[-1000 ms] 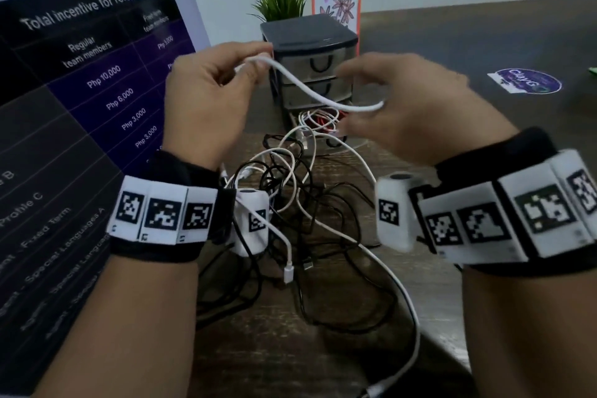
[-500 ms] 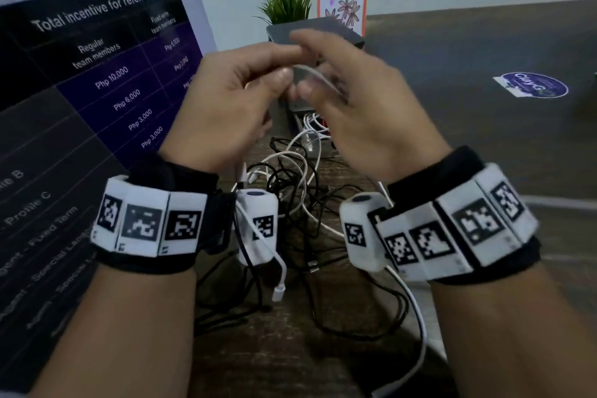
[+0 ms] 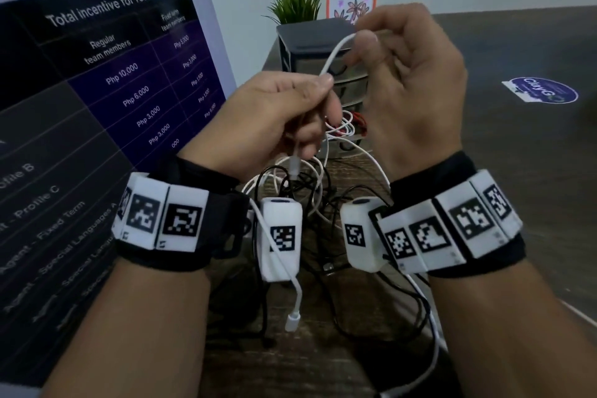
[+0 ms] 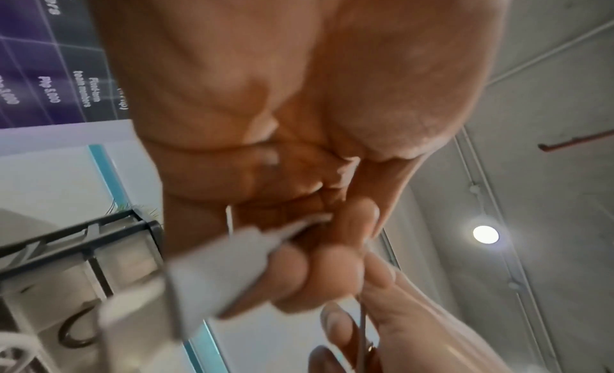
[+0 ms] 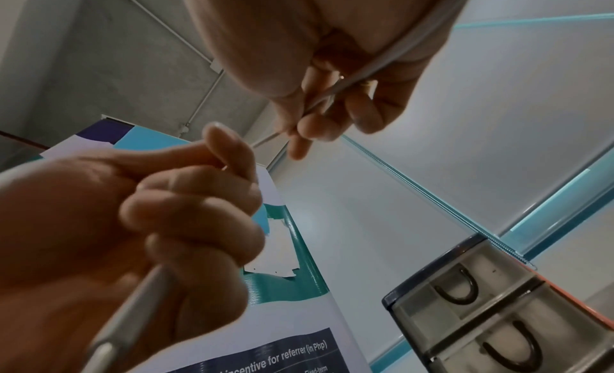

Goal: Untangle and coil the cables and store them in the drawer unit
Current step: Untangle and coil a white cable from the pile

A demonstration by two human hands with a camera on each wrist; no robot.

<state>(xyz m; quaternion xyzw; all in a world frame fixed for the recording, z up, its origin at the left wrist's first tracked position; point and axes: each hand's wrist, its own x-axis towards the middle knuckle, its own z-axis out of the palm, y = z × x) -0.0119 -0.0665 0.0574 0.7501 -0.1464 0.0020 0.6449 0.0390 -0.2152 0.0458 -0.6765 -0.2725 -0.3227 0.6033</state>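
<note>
Your left hand (image 3: 274, 113) and right hand (image 3: 410, 81) are each pinching the thin white rubber-coated cable (image 3: 332, 56) in curled fingers, above the tangled black and white cable pile (image 3: 310, 191).

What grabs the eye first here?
Two raised hands, left hand and right hand, pinch one white cable between them in mid-air. Below lies a tangle of black and white cables on the dark table, with a small drawer unit behind.
</note>
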